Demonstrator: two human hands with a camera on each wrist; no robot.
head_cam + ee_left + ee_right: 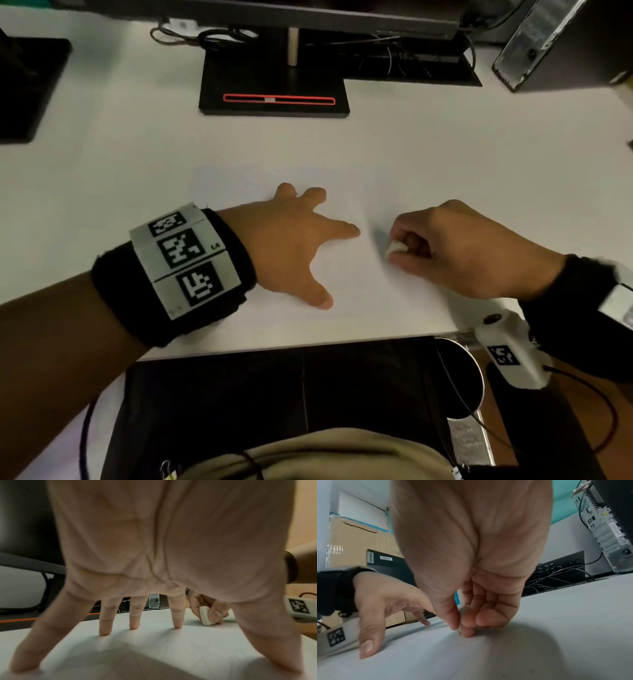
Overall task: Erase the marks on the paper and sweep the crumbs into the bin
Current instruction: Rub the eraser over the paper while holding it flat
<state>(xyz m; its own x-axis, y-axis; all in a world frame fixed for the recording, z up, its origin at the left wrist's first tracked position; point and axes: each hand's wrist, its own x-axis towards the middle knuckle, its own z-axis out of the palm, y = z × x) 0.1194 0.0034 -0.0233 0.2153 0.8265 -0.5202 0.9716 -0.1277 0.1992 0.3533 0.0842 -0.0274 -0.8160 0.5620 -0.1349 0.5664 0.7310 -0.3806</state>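
A white sheet of paper (342, 284) lies on the white desk, its edges hard to tell from the desk. Faint pencil lines show on the paper (171, 649) in the left wrist view. My left hand (294, 240) is spread flat, its fingertips (104, 632) pressing the sheet down. Just to its right, my right hand (445, 246) pinches a small white eraser (395, 248) between thumb and fingers, its tip down on the paper. The eraser (205, 616) stands nearly upright. In the right wrist view the fingers (467, 622) hide most of it. No crumbs are visible.
A round metal bin (462, 377) stands below the desk's front edge at the right. A black monitor stand (274, 89) sits at the back centre, with cables and a keyboard (411, 61) behind it. A computer tower (565, 44) stands at the back right.
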